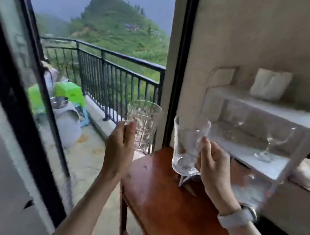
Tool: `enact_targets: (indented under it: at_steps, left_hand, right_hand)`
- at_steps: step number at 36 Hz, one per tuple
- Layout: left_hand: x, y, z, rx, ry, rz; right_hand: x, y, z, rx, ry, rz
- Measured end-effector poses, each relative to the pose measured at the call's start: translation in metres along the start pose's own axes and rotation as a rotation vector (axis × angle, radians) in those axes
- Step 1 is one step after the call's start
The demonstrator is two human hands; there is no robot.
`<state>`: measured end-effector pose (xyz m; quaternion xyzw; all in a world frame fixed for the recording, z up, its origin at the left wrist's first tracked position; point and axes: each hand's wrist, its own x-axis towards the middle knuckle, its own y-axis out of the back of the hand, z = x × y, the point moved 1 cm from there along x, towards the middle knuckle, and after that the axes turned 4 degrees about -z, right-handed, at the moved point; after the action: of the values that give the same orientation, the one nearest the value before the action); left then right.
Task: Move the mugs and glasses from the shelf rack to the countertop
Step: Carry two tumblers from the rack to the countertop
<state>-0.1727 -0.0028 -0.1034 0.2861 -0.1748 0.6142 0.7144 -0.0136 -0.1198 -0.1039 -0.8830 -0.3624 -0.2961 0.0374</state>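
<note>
Nearest, at 6 o'clock, two bare forearms rise into view; the right one wears a pale wristband (236, 217).

Left hand (118, 148), around 7 o'clock of centre: fingers wrapped around the lower part of a clear tumbler (142, 124), grasping it. The tumbler stands nearly upright, mouth up, long axis running 12 to 6 with a slight lean toward 1 o'clock. It hangs in the air over the gap between the wooden table (169, 200) and the balcony door.

Right hand (214, 162), at about 4 o'clock: closed on a second clear glass (187, 146), gripping its side low down, possibly at a handle, though the blur hides that. Mouth up, base down, axis tilted a little toward 11 o'clock. It hovers above the far end of the table, not touching it.

Farther, at 2 to 3 o'clock, the white shelf rack (267, 110) stands against the wall. A stemmed glass (275, 142) is on its lower tier; other clear shapes there are too smeared to name.

Risks, as judged: both glasses are smooth and each held one-handed, so a slip would drop them; the left one has no table beneath it. The two rims are near each other and could knock together if the hands converge. A swing of the right elbow could catch the rack's frame and topple the stemmed glass.

No countertop is visible.
</note>
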Motion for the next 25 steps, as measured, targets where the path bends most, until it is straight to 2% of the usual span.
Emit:
enact_targets:
  at_steps: [7, 12, 19, 25]
  left_hand:
    - [-0.115, 0.130, -0.046, 0.177, 0.212, 0.144]
    - [-0.217, 0.228, -0.047, 0.313, 0.406, 0.363]
    - [-0.387, 0.368, 0.019, 0.530, 0.590, 0.690]
    - [-0.541, 0.453, 0.109, 0.732, 0.717, 1.014]
  right_hand:
    - [-0.110, -0.105, 0.016, 0.108, -0.156, -0.382]
    - [-0.202, -0.170, -0.019, 0.246, -0.192, -0.729]
    - [-0.363, -0.237, -0.105, 0.406, -0.209, -1.154]
    - [-0.521, -0.255, -0.199, 0.557, -0.171, -1.514]
